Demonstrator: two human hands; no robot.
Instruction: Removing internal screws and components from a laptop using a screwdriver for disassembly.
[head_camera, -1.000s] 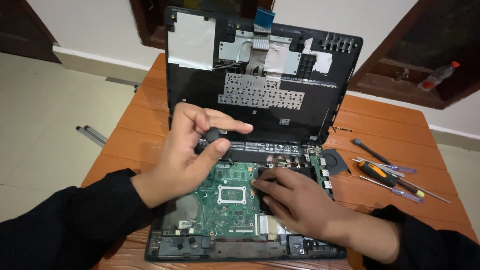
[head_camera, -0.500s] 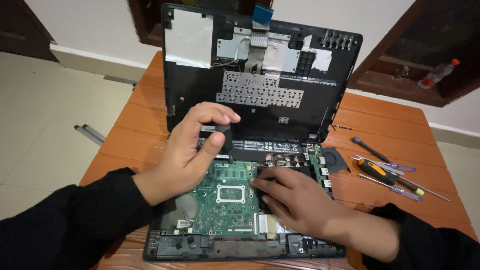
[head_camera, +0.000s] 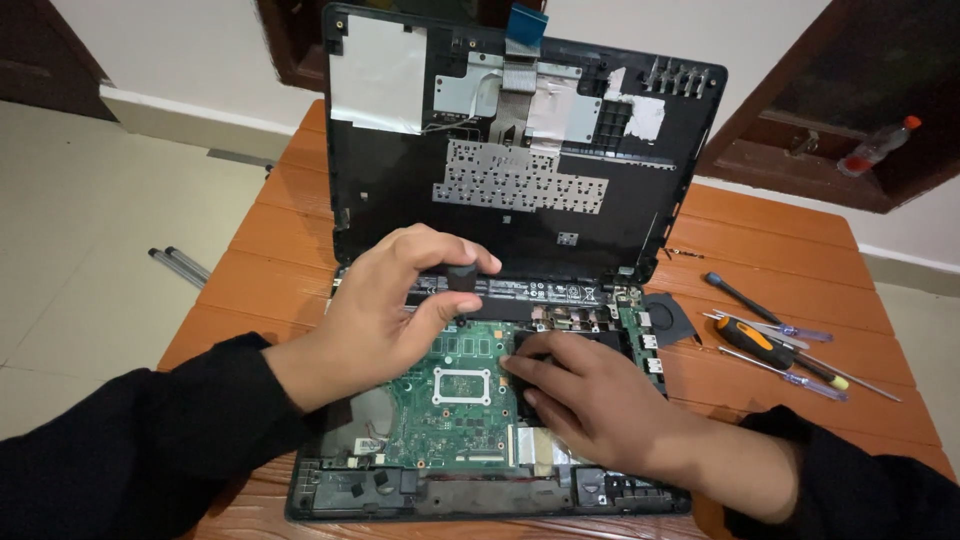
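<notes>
Item, moved: since the earlier frames my left hand (head_camera: 375, 315) has carried the small black piece (head_camera: 461, 277) lower, toward the laptop base (head_camera: 440, 495). Left fingers closed, pinching it between thumb and forefinger, above the green board (head_camera: 450, 415) at 12 o'clock. Right hand (head_camera: 590, 400) flat, fingers loosely curled, holding nothing, pressing a black part. Risk: the pinch slips, piece drops among components. Room: raised cover (head_camera: 520, 150) blocks 12; screwdrivers (head_camera: 775, 345) crowd 3; orange table (head_camera: 270, 270) open at 9.
</notes>
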